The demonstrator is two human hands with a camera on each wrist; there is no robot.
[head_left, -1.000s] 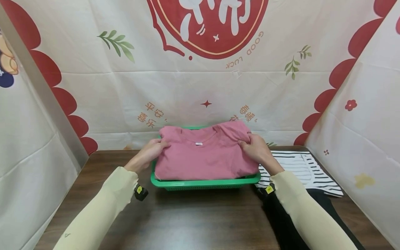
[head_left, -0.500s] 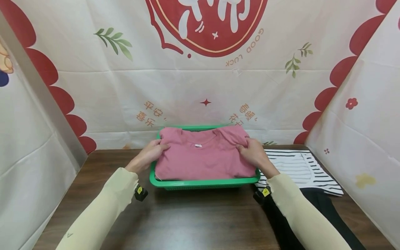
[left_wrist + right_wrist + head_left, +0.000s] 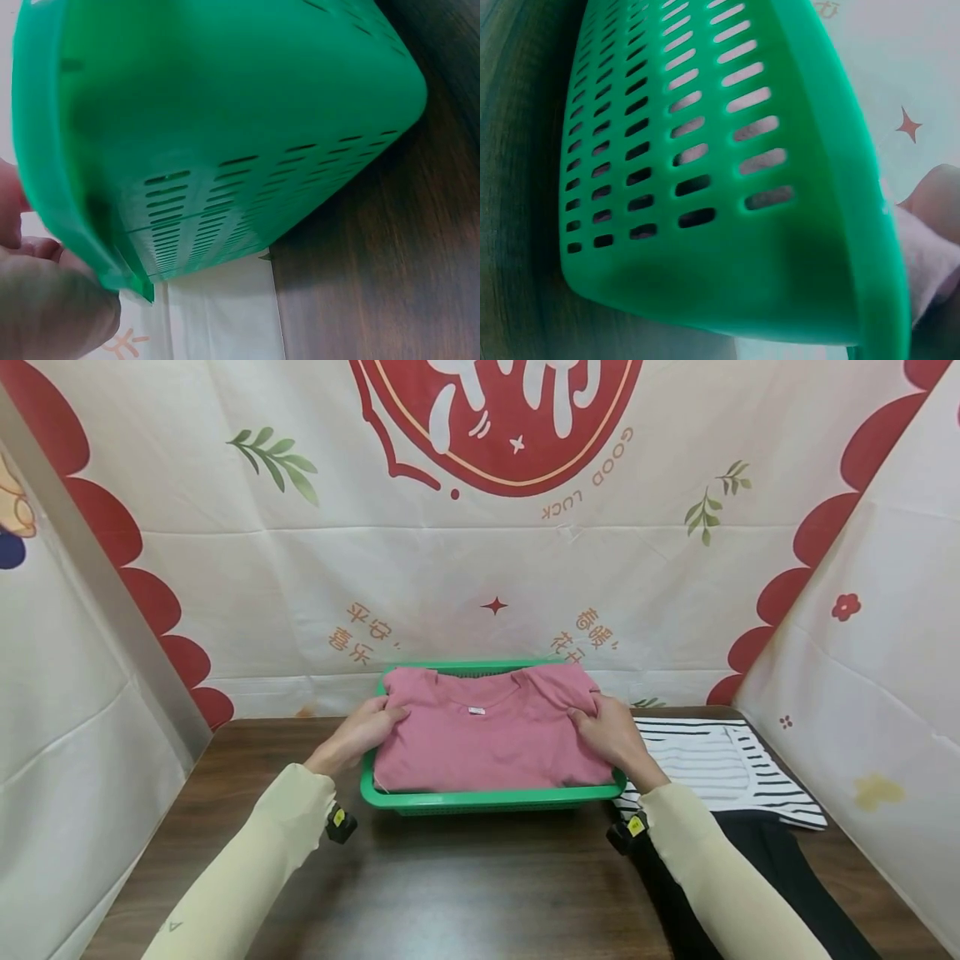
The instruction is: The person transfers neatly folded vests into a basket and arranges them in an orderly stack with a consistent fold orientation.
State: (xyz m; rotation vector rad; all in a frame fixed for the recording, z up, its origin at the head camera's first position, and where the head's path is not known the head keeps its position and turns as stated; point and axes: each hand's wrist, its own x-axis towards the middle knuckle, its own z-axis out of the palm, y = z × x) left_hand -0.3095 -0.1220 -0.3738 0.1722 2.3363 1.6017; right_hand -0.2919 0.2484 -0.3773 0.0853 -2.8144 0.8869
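Observation:
A folded pink T-shirt (image 3: 487,743) lies in a green plastic basket (image 3: 495,799), its neckline and small white label toward the back. My left hand (image 3: 367,727) pinches the shirt's left shoulder, thumb on top, while my right hand (image 3: 611,731) pinches the opposite shoulder. In the left wrist view, the left hand (image 3: 52,300) is by the rim of the slotted basket (image 3: 247,112), and the shirt is hidden. At the right edge of the right wrist view, part of the right hand (image 3: 939,196) shows beside a bit of pink cloth (image 3: 924,259), beyond the basket wall (image 3: 705,270).
A black-and-white striped garment (image 3: 697,756) lies flat right of the basket on the dark wooden table (image 3: 450,893). Black cloth (image 3: 787,868) is spread in front of it, partly under the right forearm. A printed white curtain (image 3: 300,577) hangs close behind the basket.
The shirt's back edge and right shoulder have sunk lower into the basket, so more of the back rim shows. My right hand has moved slightly left and down; both hands keep their pinch.

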